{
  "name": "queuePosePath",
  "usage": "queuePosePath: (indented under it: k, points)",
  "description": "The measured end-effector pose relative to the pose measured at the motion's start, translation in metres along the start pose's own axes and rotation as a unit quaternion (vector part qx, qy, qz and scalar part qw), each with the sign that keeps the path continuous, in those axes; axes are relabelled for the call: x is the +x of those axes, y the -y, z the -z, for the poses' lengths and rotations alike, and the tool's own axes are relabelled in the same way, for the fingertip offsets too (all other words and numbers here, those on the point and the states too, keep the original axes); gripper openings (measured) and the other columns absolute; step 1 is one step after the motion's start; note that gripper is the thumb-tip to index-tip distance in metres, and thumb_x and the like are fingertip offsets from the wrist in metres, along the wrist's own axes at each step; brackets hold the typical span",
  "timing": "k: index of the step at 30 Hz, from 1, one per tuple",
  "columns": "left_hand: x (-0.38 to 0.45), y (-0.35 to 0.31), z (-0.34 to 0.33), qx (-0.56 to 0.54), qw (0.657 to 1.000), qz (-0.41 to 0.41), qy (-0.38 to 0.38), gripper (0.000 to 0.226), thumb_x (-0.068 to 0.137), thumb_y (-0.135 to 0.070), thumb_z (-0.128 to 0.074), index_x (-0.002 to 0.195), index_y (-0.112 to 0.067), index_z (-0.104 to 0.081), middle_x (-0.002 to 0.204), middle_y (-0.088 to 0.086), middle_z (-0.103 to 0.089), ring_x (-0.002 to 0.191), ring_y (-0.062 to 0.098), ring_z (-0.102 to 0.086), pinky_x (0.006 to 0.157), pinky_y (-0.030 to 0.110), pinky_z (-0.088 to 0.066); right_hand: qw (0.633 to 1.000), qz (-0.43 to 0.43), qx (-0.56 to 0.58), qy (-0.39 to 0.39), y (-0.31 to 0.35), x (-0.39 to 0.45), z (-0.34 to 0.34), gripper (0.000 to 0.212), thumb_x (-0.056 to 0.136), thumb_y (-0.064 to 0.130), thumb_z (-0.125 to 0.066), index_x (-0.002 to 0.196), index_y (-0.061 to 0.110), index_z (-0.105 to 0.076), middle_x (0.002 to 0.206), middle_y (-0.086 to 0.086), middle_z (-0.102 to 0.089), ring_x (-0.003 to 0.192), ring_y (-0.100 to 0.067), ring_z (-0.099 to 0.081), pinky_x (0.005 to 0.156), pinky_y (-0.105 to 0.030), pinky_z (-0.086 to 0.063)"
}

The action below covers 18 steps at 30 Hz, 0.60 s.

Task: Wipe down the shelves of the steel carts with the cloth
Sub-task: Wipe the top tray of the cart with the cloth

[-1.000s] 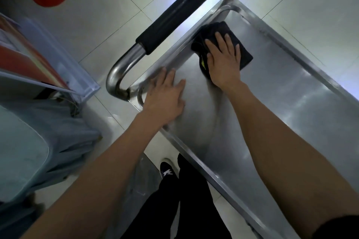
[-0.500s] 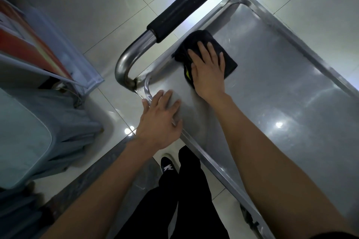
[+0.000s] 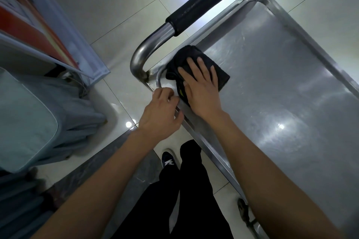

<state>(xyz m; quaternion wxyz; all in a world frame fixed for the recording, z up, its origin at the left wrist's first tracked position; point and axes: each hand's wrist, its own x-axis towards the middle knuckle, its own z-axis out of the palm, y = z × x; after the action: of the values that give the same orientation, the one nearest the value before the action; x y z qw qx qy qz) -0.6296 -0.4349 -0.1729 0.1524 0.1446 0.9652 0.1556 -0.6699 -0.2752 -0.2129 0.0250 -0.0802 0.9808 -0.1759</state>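
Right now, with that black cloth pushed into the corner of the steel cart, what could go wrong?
1. The left hand grips the cart's raised rim, close beside the right hand pressing the cloth; the next stroke might bump those fingers.
2. The cloth is bunched against the corner by the handle post, so it may skip the tight corner seam.
3. The cart might roll on the glossy tiled floor if pushed hard.
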Motion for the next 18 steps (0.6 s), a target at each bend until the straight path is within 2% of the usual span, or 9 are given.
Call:
queuePosePath:
  k: [2, 7, 13, 15, 18]
  points:
    - [0.004, -0.004, 0.001, 0.020, 1.000, 0.014, 0.007, 0.026, 0.090, -0.028, -0.054, 0.105, -0.011, -0.068, 0.117, 0.002, -0.049, 0.118, 0.023, -0.043, 0.069, 0.034, -0.051, 1.000, 0.010, -0.002, 0.002, -0.004, -0.001, 0.001, 0.047, 0.103, 0.025, -0.042, 0.150, 0.027, -0.045, 0.165, -0.005, -0.025, 0.154, -0.027, -0.010, 0.123, -0.054, -0.008]
    - [0.017, -0.012, 0.009, 0.090, 0.996, -0.007, 0.013, 0.031, 0.092, -0.028, -0.047, 0.098, -0.010, -0.071, 0.112, 0.006, -0.053, 0.104, 0.027, -0.049, 0.083, 0.038, -0.046, 1.000, 0.010, 0.000, -0.004, -0.019, 0.006, 0.004, 0.045, 0.104, 0.028, -0.040, 0.148, 0.027, -0.047, 0.164, -0.005, -0.026, 0.154, -0.025, -0.012, 0.123, -0.052, -0.009]
    - [0.049, -0.033, 0.024, 0.156, 0.986, 0.014, 0.047, 0.038, 0.096, -0.034, -0.042, 0.093, -0.007, -0.070, 0.108, 0.006, -0.052, 0.097, 0.028, -0.054, 0.070, 0.037, -0.040, 0.999, -0.043, 0.013, -0.024, -0.056, 0.025, 0.022, 0.043, 0.106, 0.030, -0.040, 0.147, 0.026, -0.049, 0.164, -0.004, -0.026, 0.154, -0.025, -0.015, 0.124, -0.050, -0.008]
    - [0.064, -0.037, 0.027, 0.148, 0.988, 0.016, 0.044, 0.038, 0.097, -0.035, -0.043, 0.093, -0.008, -0.070, 0.107, 0.006, -0.053, 0.097, 0.029, -0.055, 0.078, 0.040, -0.046, 0.998, -0.057, 0.016, -0.027, -0.069, 0.031, 0.029, 0.043, 0.106, 0.031, -0.039, 0.147, 0.026, -0.049, 0.164, -0.004, -0.026, 0.154, -0.025, -0.015, 0.124, -0.050, -0.008]
    - [0.094, -0.053, 0.024, 0.133, 0.991, -0.012, 0.030, 0.034, 0.096, -0.037, -0.047, 0.113, -0.015, -0.067, 0.127, 0.008, -0.051, 0.121, 0.030, -0.047, 0.101, 0.051, -0.043, 0.995, -0.084, 0.028, -0.035, -0.087, 0.045, 0.038, 0.042, 0.106, 0.032, -0.038, 0.147, 0.027, -0.049, 0.164, -0.003, -0.026, 0.154, -0.025, -0.016, 0.124, -0.050, -0.009]
